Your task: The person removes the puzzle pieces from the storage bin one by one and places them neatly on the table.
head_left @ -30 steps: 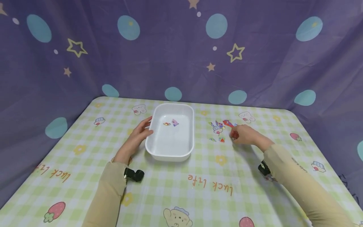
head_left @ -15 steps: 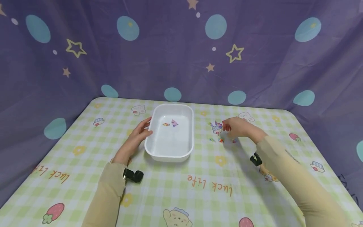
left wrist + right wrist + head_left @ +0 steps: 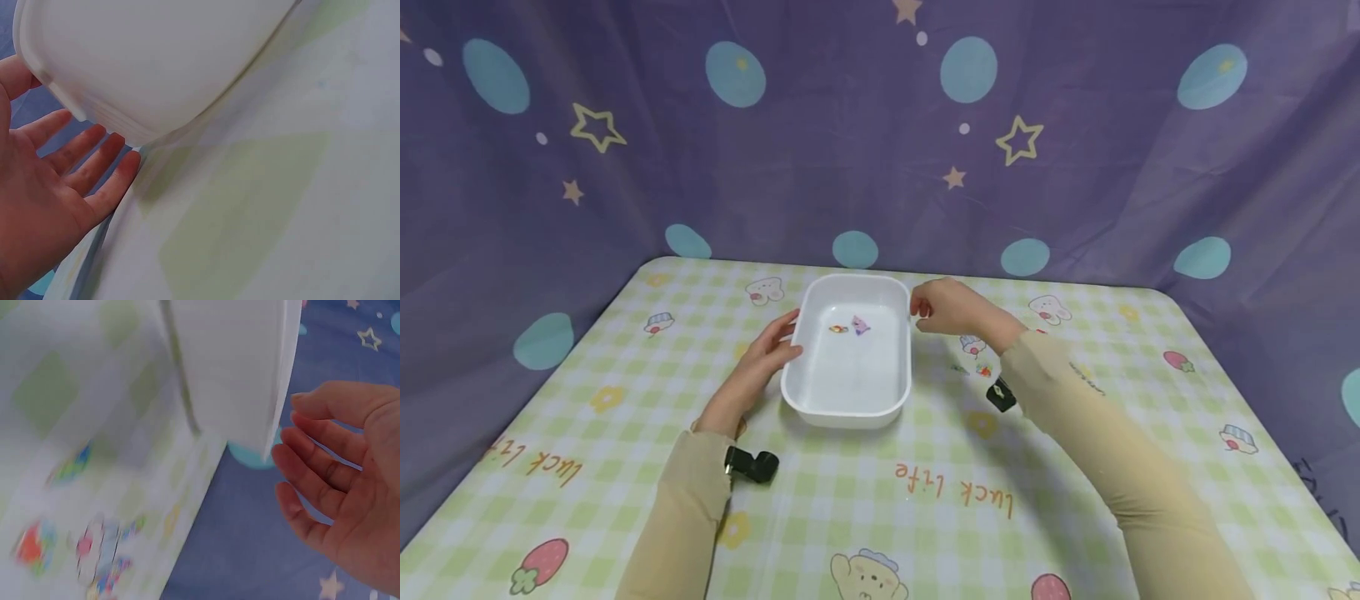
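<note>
A white rectangular plastic box (image 3: 846, 383) stands on the table. Inside lie two small coloured pieces, one orange (image 3: 838, 329) and one pink-purple (image 3: 861, 325), too small to name surely. My left hand (image 3: 758, 367) rests against the box's left side, thumb and spread fingers at the rim. At the box's right rim is my right hand (image 3: 951, 307), fingers bent, thumb close to the index finger. Whether it pinches something is hidden. On the table below that forearm lie more small pieces, among them a red-orange one (image 3: 30, 545) and a green-blue one (image 3: 74, 464).
A green-checked tablecloth (image 3: 775, 517) with printed cartoons covers the table. Purple curtains (image 3: 850, 150) with stars and dots hang behind it. My right sleeve hides part of the scattered pieces; a bit of red (image 3: 1041, 332) shows beyond it.
My right hand has moved left from the scattered pieces to the right rim of the box. The left hand and the box stay where they were.
</note>
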The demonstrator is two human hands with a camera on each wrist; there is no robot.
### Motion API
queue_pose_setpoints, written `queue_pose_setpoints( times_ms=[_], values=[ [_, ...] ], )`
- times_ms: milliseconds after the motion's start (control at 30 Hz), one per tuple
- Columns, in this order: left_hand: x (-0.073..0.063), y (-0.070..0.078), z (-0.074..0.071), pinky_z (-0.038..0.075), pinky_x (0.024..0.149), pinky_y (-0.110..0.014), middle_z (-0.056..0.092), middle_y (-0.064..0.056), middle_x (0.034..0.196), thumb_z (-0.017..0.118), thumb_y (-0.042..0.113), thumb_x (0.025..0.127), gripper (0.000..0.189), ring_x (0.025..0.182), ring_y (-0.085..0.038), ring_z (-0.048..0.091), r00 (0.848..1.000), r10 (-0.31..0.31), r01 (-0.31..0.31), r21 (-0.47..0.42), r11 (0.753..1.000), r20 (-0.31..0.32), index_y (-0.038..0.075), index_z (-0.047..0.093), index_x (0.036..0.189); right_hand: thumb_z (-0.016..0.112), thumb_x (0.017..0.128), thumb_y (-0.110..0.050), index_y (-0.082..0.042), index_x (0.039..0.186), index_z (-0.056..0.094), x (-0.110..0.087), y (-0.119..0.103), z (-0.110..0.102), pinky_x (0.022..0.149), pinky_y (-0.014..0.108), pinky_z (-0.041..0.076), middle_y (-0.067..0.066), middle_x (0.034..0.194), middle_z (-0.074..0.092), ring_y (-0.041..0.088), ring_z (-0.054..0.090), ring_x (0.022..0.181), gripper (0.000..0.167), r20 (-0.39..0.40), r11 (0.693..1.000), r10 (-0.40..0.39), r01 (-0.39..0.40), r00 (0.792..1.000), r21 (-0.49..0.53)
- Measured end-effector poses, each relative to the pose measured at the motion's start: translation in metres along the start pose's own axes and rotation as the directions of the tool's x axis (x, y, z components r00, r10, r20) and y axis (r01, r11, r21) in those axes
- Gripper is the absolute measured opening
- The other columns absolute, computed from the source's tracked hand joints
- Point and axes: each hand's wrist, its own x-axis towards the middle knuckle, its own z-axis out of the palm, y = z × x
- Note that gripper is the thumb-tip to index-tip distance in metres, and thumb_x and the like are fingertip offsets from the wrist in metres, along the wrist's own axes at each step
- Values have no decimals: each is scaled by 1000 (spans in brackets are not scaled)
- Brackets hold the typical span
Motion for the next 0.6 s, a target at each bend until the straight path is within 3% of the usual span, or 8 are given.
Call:
queue_pose_setpoints(
  times_ms=[200,333,600],
  values=[
    [-9,16,5,28,103,-49,26,-19,144,49,11,91,62,128,-35,31,1000,10,-10,16,1000,9,13,18,146,63,79,-16,-7,95,63,30,-21,15,76,30,46,5,88,63,17,57,82,19,-13,998,-45,45,999,-34],
    [-11,18,5,28,104,-48,26,-19,144,48,11,91,62,128,-35,31,1000,-1,1,25,1000,6,12,18,146,65,78,-18,-7,98,63,46,-30,30,77,29,46,5,91,63,17,57,84,22,-19,997,-45,44,999,-63],
    [-11,17,5,27,104,-50,26,-19,145,49,12,92,62,128,-36,31,1000,2,-2,18,1000,13,13,19,146,62,81,-18,-6,105,62,71,-39,54,81,31,45,6,96,65,20,58,88,27,17,986,44,-40,999,-163]
  ],
)
